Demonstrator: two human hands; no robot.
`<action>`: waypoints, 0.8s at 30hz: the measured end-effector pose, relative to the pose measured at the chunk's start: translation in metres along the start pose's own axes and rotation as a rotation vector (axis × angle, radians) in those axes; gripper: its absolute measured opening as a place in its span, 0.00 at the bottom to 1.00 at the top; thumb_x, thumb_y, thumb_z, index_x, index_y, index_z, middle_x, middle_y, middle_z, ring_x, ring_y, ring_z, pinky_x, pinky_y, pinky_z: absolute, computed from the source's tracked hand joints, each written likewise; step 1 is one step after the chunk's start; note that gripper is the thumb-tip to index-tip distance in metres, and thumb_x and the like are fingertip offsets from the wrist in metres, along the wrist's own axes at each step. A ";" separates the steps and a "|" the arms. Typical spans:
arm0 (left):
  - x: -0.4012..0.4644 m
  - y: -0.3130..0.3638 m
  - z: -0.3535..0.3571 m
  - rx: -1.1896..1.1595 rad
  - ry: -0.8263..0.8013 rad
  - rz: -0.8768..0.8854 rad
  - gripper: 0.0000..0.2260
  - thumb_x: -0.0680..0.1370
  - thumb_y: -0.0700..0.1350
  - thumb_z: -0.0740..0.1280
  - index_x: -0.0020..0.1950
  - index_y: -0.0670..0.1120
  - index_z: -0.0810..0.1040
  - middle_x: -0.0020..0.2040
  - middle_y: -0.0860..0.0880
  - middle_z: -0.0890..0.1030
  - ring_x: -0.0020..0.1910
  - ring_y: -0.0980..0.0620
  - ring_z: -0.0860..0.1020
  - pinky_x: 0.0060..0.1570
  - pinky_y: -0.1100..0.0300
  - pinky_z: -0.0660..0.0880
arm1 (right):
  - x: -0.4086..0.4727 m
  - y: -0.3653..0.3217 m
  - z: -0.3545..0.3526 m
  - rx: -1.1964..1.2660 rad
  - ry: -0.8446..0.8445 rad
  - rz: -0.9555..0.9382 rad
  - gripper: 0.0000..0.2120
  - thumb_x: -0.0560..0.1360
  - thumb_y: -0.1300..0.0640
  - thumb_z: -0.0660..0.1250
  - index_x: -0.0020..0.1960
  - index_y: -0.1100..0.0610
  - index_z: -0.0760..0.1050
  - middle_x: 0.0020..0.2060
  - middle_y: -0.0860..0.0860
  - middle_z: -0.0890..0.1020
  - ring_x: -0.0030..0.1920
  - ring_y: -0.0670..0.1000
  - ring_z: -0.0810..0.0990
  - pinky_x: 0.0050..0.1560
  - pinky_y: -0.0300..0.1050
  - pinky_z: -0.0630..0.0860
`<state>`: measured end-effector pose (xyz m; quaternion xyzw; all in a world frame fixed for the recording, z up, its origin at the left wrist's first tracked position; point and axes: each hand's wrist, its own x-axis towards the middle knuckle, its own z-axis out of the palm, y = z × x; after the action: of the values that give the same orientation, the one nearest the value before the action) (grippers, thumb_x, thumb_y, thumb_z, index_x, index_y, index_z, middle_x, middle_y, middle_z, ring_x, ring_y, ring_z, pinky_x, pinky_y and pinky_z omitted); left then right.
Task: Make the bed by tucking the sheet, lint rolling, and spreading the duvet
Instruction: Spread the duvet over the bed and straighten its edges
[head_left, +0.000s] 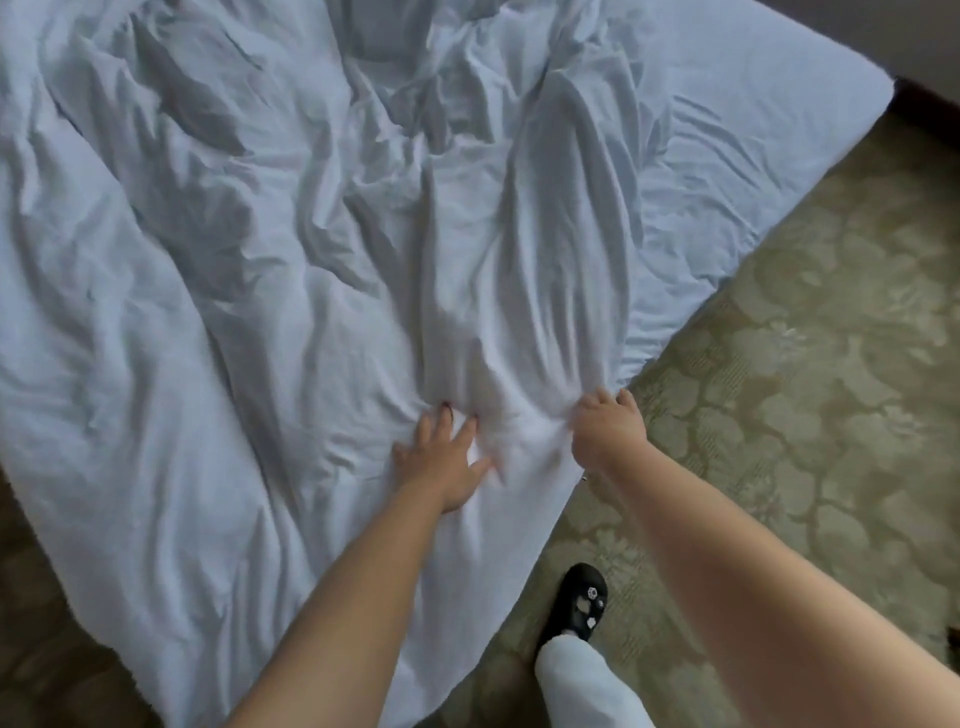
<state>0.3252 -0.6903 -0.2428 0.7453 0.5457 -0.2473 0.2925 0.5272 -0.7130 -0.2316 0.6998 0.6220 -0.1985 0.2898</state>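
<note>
White duvet (291, 249) is spread over most of the bed, heavily wrinkled, with long folds fanning up from the near corner. That corner hangs off the bed edge toward the carpet, down to the bottom of the view. Under it, the smoother sheet (753, 130) shows at the right side and far right corner of the mattress.

Right hand (605, 428) is fisted on the duvet's right edge, fingers closed around a bunched pinch of fabric (creases radiate straight out of the grip). Left hand (449, 460) lies palm down on the duvet just beside it, fingers splayed and open, fingertips pressing into the cloth, gripping nothing.

Both forearms are bare, reaching in from the bottom of the view. Patterned green-beige carpet (805, 364) is to the right of the bed. One black shoe (579, 605) with small decorations, below a white trouser leg (582, 680), stands on the carpet close to the hanging duvet corner.
</note>
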 end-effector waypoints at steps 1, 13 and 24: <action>0.009 0.017 0.000 0.006 0.009 -0.040 0.30 0.81 0.60 0.52 0.78 0.55 0.44 0.79 0.50 0.40 0.77 0.45 0.42 0.71 0.38 0.52 | 0.010 0.016 0.002 0.024 0.016 -0.022 0.23 0.78 0.59 0.54 0.72 0.55 0.64 0.71 0.53 0.65 0.72 0.53 0.59 0.74 0.53 0.51; 0.105 0.128 -0.085 -0.200 0.103 -0.110 0.28 0.83 0.54 0.50 0.79 0.50 0.40 0.79 0.50 0.39 0.77 0.42 0.43 0.74 0.44 0.50 | 0.091 0.135 -0.067 0.240 0.256 -0.247 0.29 0.75 0.67 0.54 0.74 0.53 0.56 0.74 0.50 0.58 0.70 0.53 0.62 0.65 0.47 0.64; 0.239 0.170 -0.182 -0.283 0.212 -0.073 0.27 0.82 0.49 0.51 0.79 0.50 0.44 0.79 0.49 0.46 0.77 0.42 0.48 0.74 0.46 0.50 | 0.217 0.186 -0.140 0.186 0.168 -0.231 0.30 0.77 0.63 0.53 0.77 0.53 0.49 0.77 0.48 0.46 0.76 0.54 0.49 0.74 0.51 0.53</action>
<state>0.5645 -0.4414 -0.2504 0.6981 0.6297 -0.0985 0.3261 0.7306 -0.4681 -0.2352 0.6616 0.6993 -0.2282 0.1460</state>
